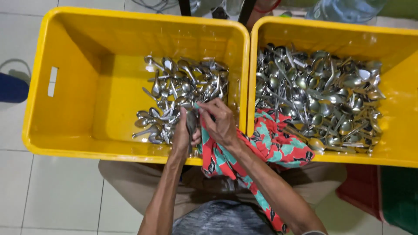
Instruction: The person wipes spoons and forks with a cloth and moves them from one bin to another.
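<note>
White floor tiles carry two yellow crates [65, 87] where the left hand [182, 135] grips a stiff, slick, light spoon [191, 122] by its handle while the right hand [221, 122] pinches soft floral cloth [274, 146] around it.

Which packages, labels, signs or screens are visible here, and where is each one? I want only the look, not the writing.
No labels, signs or screens show. The only containers:
Left crate: yellow plastic, rectangular, open top, handle slot in its left wall, a small heap of metal spoons inside.
Right crate: same yellow kind, touching the first, holding a bigger heap.
Water bottle: clear bluish plastic, at the top edge, mostly cut off.
</note>
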